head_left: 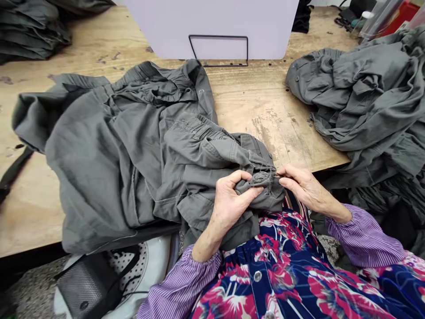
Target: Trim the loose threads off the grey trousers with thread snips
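A crumpled grey pair of trousers [206,155] with a gathered elastic waist and stitched seams hangs over the table's front edge toward my lap. My left hand [230,201] pinches a bunched part of the cloth between thumb and fingers, with loose threads showing on it. Just right of that spot, my right hand [303,188] has thumb and forefinger pressed together at the cloth's edge. Something thin and dark shows at its fingertips, too small to name. More grey cloth [96,146] with a gathered waistband spreads to the left, partly beneath the trousers.
Another heap of grey garments [368,93] covers the table's right side and hangs over its edge. Folded grey cloth [29,31] lies at the back left. A white board [215,22] with a black wire stand [219,65] occupies the back of the wooden table [245,93].
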`<state>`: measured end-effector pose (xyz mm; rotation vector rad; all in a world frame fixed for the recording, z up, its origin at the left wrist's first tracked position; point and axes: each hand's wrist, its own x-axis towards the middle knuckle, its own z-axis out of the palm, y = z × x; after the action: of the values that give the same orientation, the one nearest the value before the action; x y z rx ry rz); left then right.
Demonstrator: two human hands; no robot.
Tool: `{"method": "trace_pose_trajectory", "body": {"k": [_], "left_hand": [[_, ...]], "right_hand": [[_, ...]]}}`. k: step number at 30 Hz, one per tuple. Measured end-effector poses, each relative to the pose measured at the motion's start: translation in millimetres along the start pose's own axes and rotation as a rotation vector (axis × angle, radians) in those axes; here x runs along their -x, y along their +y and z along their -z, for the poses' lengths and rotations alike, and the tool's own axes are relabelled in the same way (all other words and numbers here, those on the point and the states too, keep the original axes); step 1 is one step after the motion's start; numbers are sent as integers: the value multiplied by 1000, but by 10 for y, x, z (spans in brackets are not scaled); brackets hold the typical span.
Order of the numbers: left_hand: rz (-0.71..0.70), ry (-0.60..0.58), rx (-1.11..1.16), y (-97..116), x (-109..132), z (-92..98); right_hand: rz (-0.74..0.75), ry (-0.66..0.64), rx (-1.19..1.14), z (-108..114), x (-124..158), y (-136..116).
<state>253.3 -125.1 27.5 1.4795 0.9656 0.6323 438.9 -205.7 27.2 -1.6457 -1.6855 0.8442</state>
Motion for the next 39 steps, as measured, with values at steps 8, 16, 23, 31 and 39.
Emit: {"method": "trace_pose_trajectory", "body": {"k": [8,16,23,31,39], "left_hand": [[-8,1,4,-21,5,-4],[-7,2,-6,-37,-4,0],[-18,10,-21,-35,10,-12],[-60,0,-67,-50,12,-8],[-128,25,-152,-42,23,-29]], "right_hand": [[64,7,87,-17,-69,-96],[247,104,404,27,-61,-57],[318,22,717,144,-85,-198],[328,-34,617,199,-129,-141],[401,147,165,-56,-165,-72]]}}
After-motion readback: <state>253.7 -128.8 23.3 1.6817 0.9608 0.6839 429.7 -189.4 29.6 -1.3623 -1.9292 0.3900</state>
